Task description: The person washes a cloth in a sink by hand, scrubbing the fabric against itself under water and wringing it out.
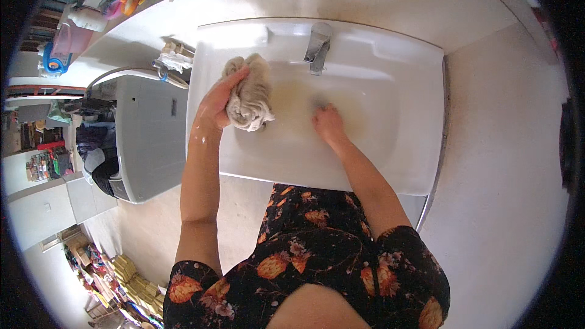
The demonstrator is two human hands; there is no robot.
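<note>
My left hand (220, 99) is closed around a rolled, bunched cloth (250, 92), light greyish-beige and wet-looking, above the left part of a white washbasin (390, 173). White flecks that look like suds cling to my left wrist. My right hand (329, 123) reaches down into cloudy, yellowish water (359, 106) at the basin's middle. Its fingers are curled together at a dark grey round spot, which looks like the drain (319, 101). Whether they grip a part of it is hidden. Behind them stands a chrome faucet (318, 47) at the basin's back edge.
Left of the basin is a white washing machine (149, 140) with dark clothes (100, 152) beside it. A shelf at the upper left bears a white bottle (88, 18) and other items. Walls border the basin behind and right. Cardboard and clutter (131, 277) lie at the lower left.
</note>
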